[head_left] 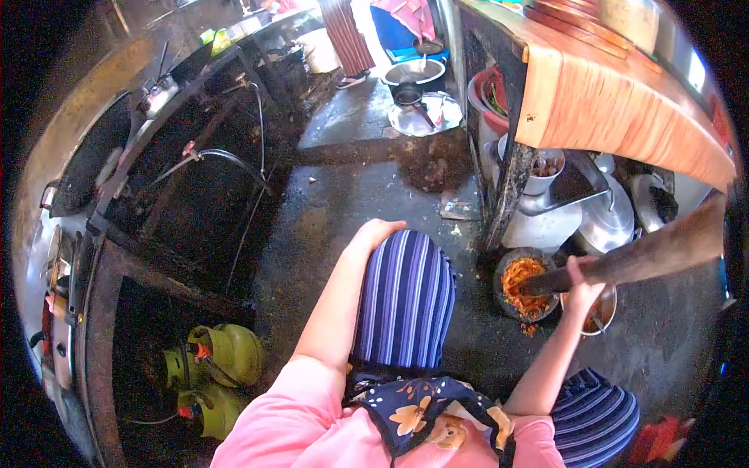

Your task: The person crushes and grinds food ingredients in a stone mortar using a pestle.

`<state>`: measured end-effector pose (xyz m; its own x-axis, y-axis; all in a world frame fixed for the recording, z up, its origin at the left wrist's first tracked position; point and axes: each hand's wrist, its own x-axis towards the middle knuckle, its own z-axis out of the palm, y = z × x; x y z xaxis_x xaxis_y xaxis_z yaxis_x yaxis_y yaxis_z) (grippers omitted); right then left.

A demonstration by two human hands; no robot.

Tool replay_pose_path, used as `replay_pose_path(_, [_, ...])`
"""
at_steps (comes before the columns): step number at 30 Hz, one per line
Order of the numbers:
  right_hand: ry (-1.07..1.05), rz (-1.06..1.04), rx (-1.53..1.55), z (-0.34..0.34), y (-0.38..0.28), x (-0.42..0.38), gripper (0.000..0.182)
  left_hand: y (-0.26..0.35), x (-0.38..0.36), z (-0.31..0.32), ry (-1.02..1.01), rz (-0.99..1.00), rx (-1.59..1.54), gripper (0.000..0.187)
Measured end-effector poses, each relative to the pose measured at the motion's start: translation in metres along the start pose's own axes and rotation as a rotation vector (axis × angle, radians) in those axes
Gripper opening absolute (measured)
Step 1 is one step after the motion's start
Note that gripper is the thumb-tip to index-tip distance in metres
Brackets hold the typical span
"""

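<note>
At far left, two green gas cylinders (218, 366) stand under the dark stove frame (140, 234). The left hand (374, 232) rests on the knee in the striped cloth (406, 300), fingers together and curved over it, holding nothing. Further right, the stone mortar (527, 285) sits on the floor, filled with orange-red paste (521, 279). The right hand (583, 290) has its fingers closed around the long wooden pestle (647, 253), whose tip is down in the paste. Pounding goes best with the pestle kept centred in the bowl, so paste is not pushed over the rim. A metal bowl (605, 312) sits just beside the mortar.
</note>
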<state>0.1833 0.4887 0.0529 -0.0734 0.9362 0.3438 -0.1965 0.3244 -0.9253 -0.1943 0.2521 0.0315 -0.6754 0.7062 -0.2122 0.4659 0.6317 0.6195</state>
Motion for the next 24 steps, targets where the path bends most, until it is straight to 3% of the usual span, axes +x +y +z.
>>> replay_pose_path(2, [-0.015,0.003,-0.082,-0.004,-0.019,0.010,0.020,0.006,0.000,-0.007,-0.013,-0.075,0.033,0.053])
replay_pose_path(3, [-0.011,0.003,-0.092,-0.009,-0.004,0.009,0.020,0.036,-0.020,-0.019,-0.037,-0.234,-0.025,0.053])
replay_pose_path(5, [0.111,0.002,-0.036,-0.009,0.053,-0.001,0.020,0.006,0.000,-0.005,-0.009,-0.094,0.029,0.054])
replay_pose_path(7, [0.030,0.135,0.069,-0.014,0.127,-0.024,0.022,0.022,-0.013,-0.010,-0.010,-0.115,-0.035,0.054])
replay_pose_path(10, [0.116,0.257,0.030,-0.016,0.133,-0.038,0.033,0.025,-0.018,-0.005,-0.019,-0.153,-0.075,0.048])
replay_pose_path(11, [0.130,0.182,0.041,-0.014,0.125,-0.032,0.032,0.029,-0.020,-0.008,-0.012,-0.171,-0.069,0.044])
replay_pose_path(12, [0.150,0.036,0.100,-0.003,0.085,-0.024,0.030,0.010,-0.011,-0.007,-0.011,0.041,0.024,0.042])
replay_pose_path(13, [0.075,0.003,-0.066,-0.001,0.037,-0.015,0.028,-0.011,-0.002,-0.004,-0.013,0.257,0.106,0.040])
replay_pose_path(15, [0.093,-0.028,-0.034,-0.005,0.005,0.006,0.023,-0.016,0.010,0.002,-0.065,-0.255,-0.458,0.033])
replay_pose_path(19, [0.148,0.023,-0.124,-0.008,0.019,-0.001,0.018,0.012,-0.015,-0.007,-0.232,-0.413,-0.893,0.032])
replay_pose_path(21, [0.169,0.106,-0.247,-0.007,0.092,-0.021,0.019,0.041,-0.030,-0.017,-0.141,-0.467,-0.679,0.034])
replay_pose_path(22, [0.166,0.109,-0.143,-0.010,0.113,-0.034,0.020,0.030,-0.023,-0.013,-0.134,-0.436,-0.651,0.034])
replay_pose_path(24, [0.162,0.121,-0.067,-0.007,0.112,-0.043,0.023,0.017,-0.010,-0.013,-0.127,-0.405,-0.680,0.033])
